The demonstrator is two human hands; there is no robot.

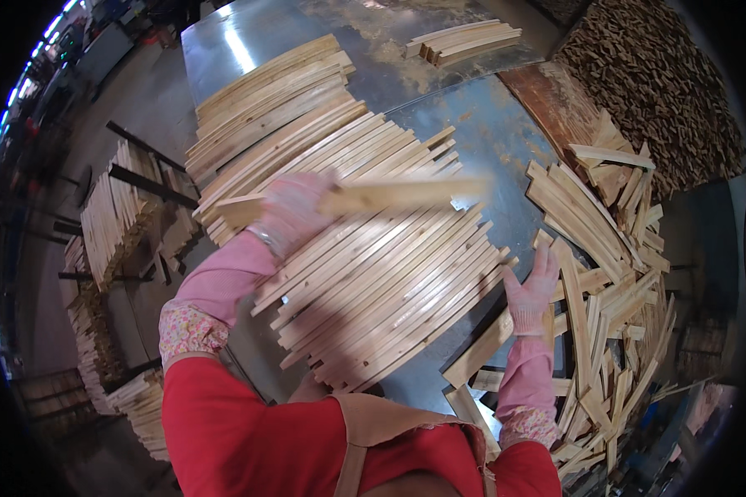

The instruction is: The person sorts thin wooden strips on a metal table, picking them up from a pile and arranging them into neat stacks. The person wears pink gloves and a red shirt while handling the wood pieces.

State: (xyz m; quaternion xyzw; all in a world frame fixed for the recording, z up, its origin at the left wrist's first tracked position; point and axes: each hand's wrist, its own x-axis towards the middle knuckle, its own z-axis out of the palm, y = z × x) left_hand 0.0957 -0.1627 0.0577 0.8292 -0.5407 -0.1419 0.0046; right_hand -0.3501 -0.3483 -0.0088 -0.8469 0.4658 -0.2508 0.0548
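Observation:
My left hand (pixel 297 207), in a pink-and-white glove, is closed around a wooden strip (pixel 406 195). The strip is smeared by motion and lies crosswise above a wide layer of pale wooden strips (pixel 389 282) set side by side on a metal table. My right hand (pixel 531 290), gloved the same way, is at the left edge of a jumbled heap of wooden pieces (pixel 601 331). Its thumb stands apart from the fingers, and nothing shows in its grasp. The fingertips are close to a wood end; whether they touch it, I cannot tell.
The metal table (pixel 493 124) carries sawdust and a small bundle of strips (pixel 464 41) at its far side. A tall stack of wood (pixel 659 91) rises at the far right. On the left, more strips (pixel 124 215) rest on a rack with dark bars (pixel 153 184).

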